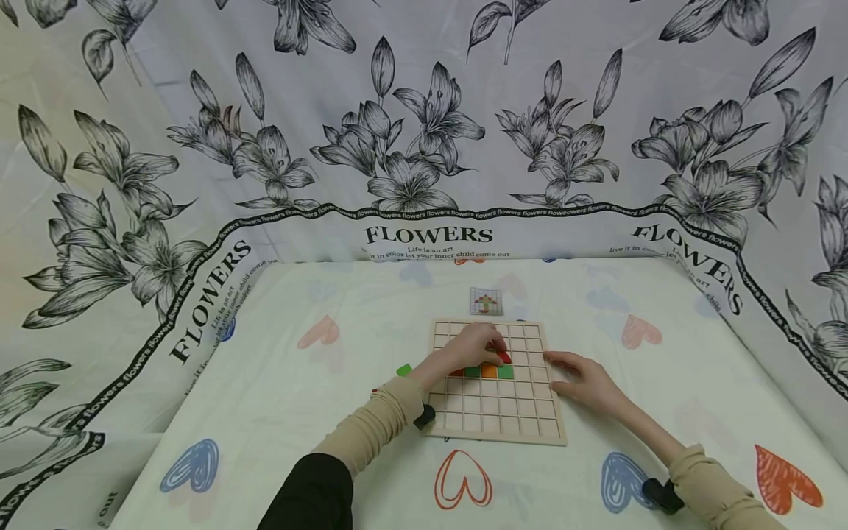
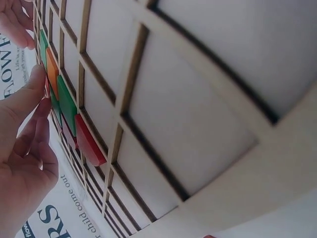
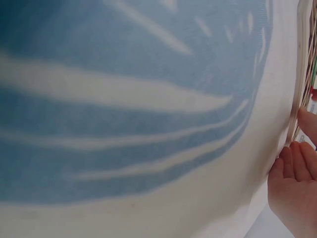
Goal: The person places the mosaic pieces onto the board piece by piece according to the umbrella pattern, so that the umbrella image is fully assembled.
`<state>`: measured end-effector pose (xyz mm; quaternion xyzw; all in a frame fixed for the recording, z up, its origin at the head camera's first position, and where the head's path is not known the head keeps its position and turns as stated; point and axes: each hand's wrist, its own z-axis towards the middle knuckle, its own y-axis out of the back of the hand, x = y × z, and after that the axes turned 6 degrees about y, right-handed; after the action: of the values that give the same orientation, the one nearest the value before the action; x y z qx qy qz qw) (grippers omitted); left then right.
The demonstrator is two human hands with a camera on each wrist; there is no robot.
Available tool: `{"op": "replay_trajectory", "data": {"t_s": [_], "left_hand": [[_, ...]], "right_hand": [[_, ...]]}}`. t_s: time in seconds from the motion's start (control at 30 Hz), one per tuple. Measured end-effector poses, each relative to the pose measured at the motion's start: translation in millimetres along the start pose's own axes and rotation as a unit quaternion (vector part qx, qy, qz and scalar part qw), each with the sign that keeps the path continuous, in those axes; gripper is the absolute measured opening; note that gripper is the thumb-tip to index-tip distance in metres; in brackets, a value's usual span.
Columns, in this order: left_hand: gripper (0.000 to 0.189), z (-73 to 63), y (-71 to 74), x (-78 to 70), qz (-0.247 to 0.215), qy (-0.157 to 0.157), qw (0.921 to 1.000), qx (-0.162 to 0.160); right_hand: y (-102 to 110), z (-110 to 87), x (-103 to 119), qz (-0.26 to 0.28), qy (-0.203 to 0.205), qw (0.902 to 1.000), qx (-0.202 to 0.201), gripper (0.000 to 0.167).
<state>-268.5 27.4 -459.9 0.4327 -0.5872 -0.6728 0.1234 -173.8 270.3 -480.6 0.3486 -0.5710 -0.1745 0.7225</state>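
A square wooden grid board (image 1: 497,423) lies on the cloth. Along one of its rows sit a red piece (image 2: 89,141), a green piece (image 2: 67,104), an orange piece (image 1: 489,372) and a second green piece (image 1: 506,372). My left hand (image 1: 467,350) reaches over the board and pinches a red piece (image 1: 505,358) between thumb and fingers, just beyond the end of that row. At the board's right edge is my right hand (image 1: 589,381); its thumb and lightly bent fingers touch the frame. Part of the row is hidden behind the left hand.
Behind the board lies a small picture card (image 1: 486,301) with a coloured pattern. A loose green piece (image 1: 404,369) rests left of the board, partly beside the left sleeve (image 1: 374,427). A flower-printed curtain (image 1: 424,147) stands at the back and sides.
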Motion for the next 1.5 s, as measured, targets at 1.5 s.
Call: {"op": "replay_trajectory", "data": {"t_s": [1.5], "left_hand": [[0.017, -120.4, 81.1, 112.9, -0.173, 0.040, 0.9703, 0.164]], "right_hand": [[1.0, 1.5, -2.2, 0.003, -0.002, 1.0000, 0.004, 0.056]]}}
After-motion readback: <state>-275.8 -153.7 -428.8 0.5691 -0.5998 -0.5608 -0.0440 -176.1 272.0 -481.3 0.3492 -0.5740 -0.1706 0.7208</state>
